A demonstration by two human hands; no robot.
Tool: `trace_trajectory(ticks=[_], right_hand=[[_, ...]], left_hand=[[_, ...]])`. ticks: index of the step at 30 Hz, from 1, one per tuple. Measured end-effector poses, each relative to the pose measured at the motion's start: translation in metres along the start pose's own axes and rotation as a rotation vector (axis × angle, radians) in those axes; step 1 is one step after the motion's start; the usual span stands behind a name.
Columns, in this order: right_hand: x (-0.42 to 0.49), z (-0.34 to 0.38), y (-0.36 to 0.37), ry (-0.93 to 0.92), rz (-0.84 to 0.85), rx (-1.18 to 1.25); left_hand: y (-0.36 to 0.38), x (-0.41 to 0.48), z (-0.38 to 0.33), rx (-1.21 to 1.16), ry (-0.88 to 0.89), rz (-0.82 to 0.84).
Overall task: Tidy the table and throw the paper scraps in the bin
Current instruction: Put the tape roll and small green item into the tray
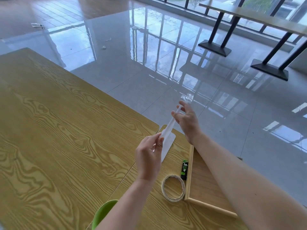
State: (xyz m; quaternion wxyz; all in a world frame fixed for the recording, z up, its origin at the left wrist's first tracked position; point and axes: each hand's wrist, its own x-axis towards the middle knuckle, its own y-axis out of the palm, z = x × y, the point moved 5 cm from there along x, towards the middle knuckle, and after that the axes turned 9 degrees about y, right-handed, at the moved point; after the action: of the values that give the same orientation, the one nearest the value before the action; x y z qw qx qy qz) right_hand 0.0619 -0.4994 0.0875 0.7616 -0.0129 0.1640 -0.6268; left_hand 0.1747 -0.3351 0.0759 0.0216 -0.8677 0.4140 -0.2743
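I pinch a long white paper strip [167,128] between my left hand [149,156] and right hand [186,118] above the table [58,130], so it is not binned yet, and the tape roll [173,187], glue stick [184,169] and floor scraps [104,47] wait.

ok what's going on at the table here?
A person holds a white paper strip stretched between both hands above the wooden table: the left hand pinches the near end, the right hand the far end. A white sheet lies flat beneath it. A tape roll, a green-and-black glue stick and a wooden frame lie near the table's right edge; a green rim shows at the bottom. Scraps lie on the floor.
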Motion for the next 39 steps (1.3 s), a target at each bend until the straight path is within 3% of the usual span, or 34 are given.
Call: trace_trajectory(ticks=[6,12,17,26,31,34,39], right_hand=[[0.000,0.001,0.001,0.062,0.002,0.013],[-0.016,-0.011,-0.027,0.161,-0.028,0.161],[-0.067,-0.071,-0.074,0.204,-0.149,-0.120],[-0.166,-0.163,-0.130,0.232,-0.167,-0.515],[-0.183,-0.175,-0.162,0.223,-0.335,-0.671],[-0.185,-0.181,-0.184,0.275,-0.462,-0.777],[-0.176,-0.196,-0.202,0.416,-0.520,-0.819]], left_hand=[[-0.002,0.004,-0.005,0.132,0.095,0.099],[-0.014,-0.003,-0.006,0.063,-0.019,0.076],[-0.026,-0.046,-0.001,0.048,-0.146,-0.005],[0.006,-0.127,0.023,0.265,-0.183,0.491],[0.026,-0.141,0.035,0.430,-0.225,0.769],[0.038,-0.145,0.039,0.576,-0.154,0.893],[0.054,-0.143,0.041,0.768,0.003,0.981]])
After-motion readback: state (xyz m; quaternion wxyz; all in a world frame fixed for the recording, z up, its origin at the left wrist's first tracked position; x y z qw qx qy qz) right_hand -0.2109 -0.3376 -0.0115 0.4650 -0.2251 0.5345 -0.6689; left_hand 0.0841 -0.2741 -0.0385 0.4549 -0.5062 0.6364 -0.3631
